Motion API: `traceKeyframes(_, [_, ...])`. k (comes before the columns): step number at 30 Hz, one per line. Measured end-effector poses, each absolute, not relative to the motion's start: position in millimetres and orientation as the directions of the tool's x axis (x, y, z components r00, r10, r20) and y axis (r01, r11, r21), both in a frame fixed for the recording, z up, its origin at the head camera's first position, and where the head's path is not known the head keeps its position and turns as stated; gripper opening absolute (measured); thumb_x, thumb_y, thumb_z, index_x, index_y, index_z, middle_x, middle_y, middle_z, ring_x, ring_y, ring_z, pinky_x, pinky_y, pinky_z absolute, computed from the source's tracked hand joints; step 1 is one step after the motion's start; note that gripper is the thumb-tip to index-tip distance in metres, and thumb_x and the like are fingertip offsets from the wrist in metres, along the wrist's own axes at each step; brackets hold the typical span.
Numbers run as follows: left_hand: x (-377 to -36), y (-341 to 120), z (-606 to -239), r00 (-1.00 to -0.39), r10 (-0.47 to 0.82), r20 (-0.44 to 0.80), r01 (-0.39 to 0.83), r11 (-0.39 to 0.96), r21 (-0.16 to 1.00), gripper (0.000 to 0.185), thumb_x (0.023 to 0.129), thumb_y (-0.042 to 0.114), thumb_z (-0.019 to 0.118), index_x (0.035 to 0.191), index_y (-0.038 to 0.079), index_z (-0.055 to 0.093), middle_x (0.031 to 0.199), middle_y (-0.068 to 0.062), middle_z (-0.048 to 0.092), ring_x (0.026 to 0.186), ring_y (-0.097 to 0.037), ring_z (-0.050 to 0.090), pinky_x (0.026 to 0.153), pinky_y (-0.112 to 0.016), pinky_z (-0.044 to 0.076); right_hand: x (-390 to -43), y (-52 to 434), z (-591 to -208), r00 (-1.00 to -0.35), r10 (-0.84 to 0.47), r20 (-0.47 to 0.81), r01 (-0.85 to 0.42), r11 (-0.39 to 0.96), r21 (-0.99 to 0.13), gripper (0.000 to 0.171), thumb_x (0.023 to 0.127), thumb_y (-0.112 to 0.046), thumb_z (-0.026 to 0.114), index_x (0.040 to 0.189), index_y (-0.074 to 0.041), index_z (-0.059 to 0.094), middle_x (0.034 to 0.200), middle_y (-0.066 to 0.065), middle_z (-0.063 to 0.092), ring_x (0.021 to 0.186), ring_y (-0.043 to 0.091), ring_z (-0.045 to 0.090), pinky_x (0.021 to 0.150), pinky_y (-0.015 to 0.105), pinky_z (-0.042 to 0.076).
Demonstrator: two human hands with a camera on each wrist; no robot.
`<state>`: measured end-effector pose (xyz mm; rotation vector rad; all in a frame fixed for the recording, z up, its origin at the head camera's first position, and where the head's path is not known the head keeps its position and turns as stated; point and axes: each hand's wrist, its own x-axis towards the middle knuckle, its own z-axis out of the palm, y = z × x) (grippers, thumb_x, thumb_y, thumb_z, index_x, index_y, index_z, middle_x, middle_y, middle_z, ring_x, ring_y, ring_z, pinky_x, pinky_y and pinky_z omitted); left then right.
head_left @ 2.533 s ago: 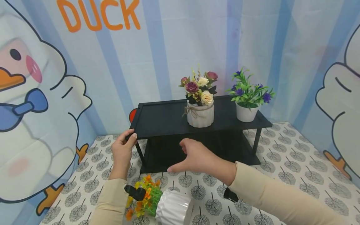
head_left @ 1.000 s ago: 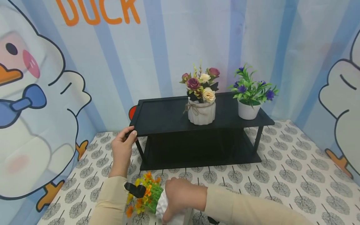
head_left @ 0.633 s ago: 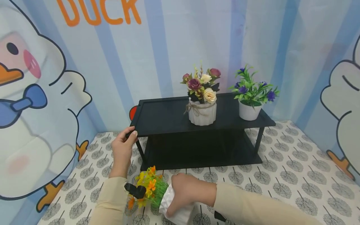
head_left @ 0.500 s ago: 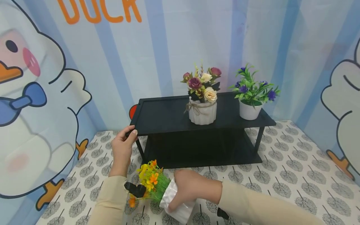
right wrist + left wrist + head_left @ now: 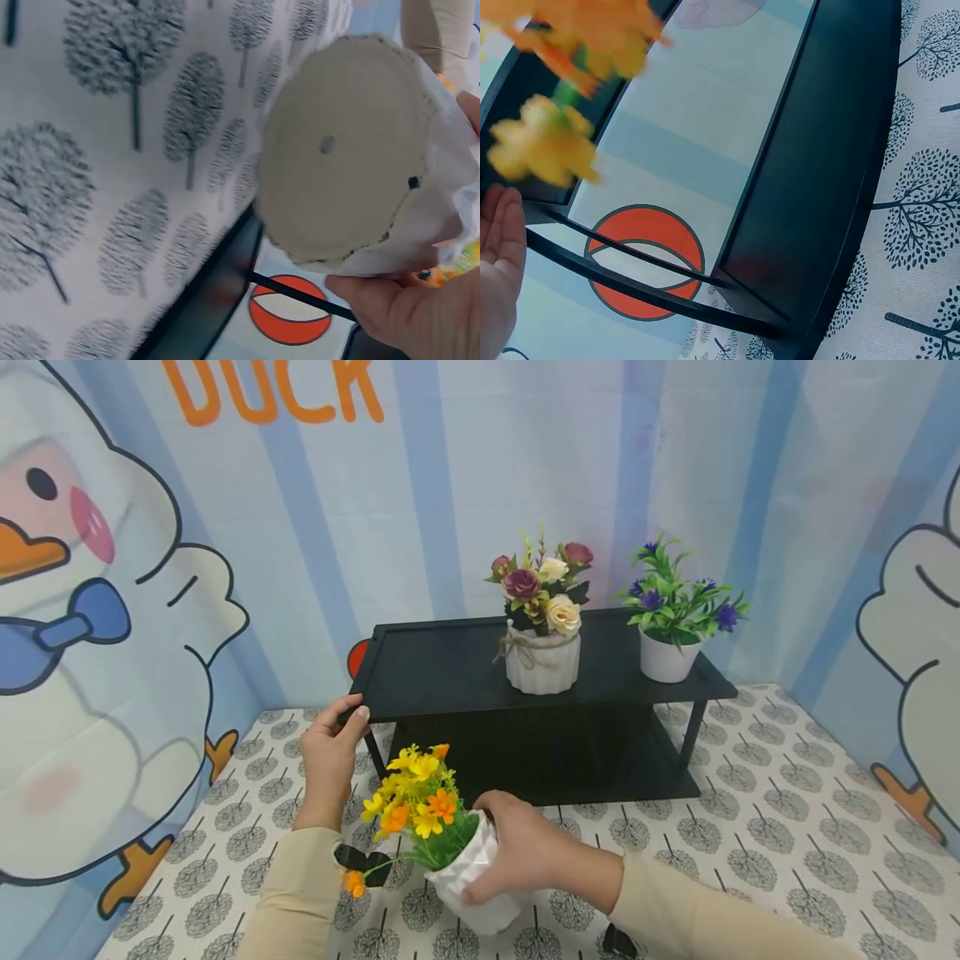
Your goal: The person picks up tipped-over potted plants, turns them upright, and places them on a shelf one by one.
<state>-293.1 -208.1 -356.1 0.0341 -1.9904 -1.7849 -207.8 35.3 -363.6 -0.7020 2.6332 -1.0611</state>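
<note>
My right hand (image 5: pixel 528 852) grips a white ridged flowerpot (image 5: pixel 459 881) of yellow and orange artificial flowers (image 5: pixel 420 797). The pot is tilted, its blooms leaning to the left, and hangs above the tablecloth; the right wrist view shows its flat pale underside (image 5: pixel 337 142). At the front left corner of a black two-tier shelf (image 5: pixel 435 668), my left hand (image 5: pixel 330 760) pinches the edge of the upper board between thumb and fingers. Blurred orange and yellow petals (image 5: pixel 547 142) pass close before the left wrist camera.
On the upper board stand a white pot with a twine bow and roses (image 5: pixel 542 660) near the middle and a white pot with purple flowers (image 5: pixel 667 656) at the right. A tree-print tablecloth (image 5: pixel 750 852) lies below. A duck-print curtain (image 5: pixel 480 485) hangs behind.
My right hand has come down to the lying flowerpot, gripped it, and raised it off the cloth, turning the flowers upward and toward the shelf. The left hand has kept its place.
</note>
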Motion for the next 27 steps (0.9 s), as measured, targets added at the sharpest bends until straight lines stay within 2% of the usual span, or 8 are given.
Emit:
traceKeyframes(11, [-291.0, -206.8, -353.7, -0.890, -0.328, 0.317, 0.281, 0.153, 0.947, 0.031, 0.093, 0.017, 0.057, 0.121, 0.003, 0.060, 0.123, -0.009, 0.053, 0.086, -0.002, 0.057, 0.082, -0.014, 0.053, -205.1, 36.9, -396.5, -0.877, -0.475, 0.076, -0.341, 0.503, -0.794, 0.090, 0.046, -0.031, 0.087, 0.121, -0.004, 0.046, 0.109, 0.003, 0.053, 0.098, 0.016, 0.052, 0.087, 0.034, 0.050])
traceKeyframes(18, [-289.8, -205.7, -352.4, -0.893, -0.324, 0.312, 0.284, 0.131, 0.950, 0.031, 0.093, 0.016, 0.057, 0.121, 0.003, 0.060, 0.121, -0.011, 0.054, 0.083, 0.000, 0.058, 0.081, -0.013, 0.052, -205.5, 37.5, -416.1, -0.862, -0.496, 0.105, -0.361, 0.454, -0.814, 0.084, 0.046, -0.030, 0.088, 0.115, -0.009, 0.046, 0.105, -0.001, 0.051, 0.095, 0.012, 0.053, 0.087, 0.026, 0.050])
traceKeyframes(21, [-290.1, -205.5, -353.0, -0.889, -0.331, 0.316, 0.287, 0.134, 0.949, 0.031, 0.093, 0.016, 0.058, 0.120, 0.002, 0.061, 0.118, -0.010, 0.054, 0.082, 0.000, 0.058, 0.080, -0.013, 0.053, -206.8, 38.2, -419.6, -0.850, -0.509, 0.132, -0.389, 0.440, -0.809, 0.088, 0.045, -0.029, 0.088, 0.119, -0.011, 0.044, 0.109, -0.002, 0.051, 0.097, 0.011, 0.053, 0.089, 0.025, 0.049])
traceKeyframes(27, [-292.3, -205.5, -354.8, -0.884, -0.341, 0.318, 0.285, 0.145, 0.948, 0.030, 0.093, 0.017, 0.058, 0.120, 0.004, 0.061, 0.117, -0.006, 0.055, 0.085, -0.004, 0.059, 0.082, -0.014, 0.053, -207.7, 42.0, -423.5, -0.830, -0.539, 0.143, -0.402, 0.401, -0.823, 0.097, 0.045, -0.024, 0.088, 0.129, -0.013, 0.040, 0.118, -0.001, 0.050, 0.106, 0.013, 0.051, 0.098, 0.031, 0.046])
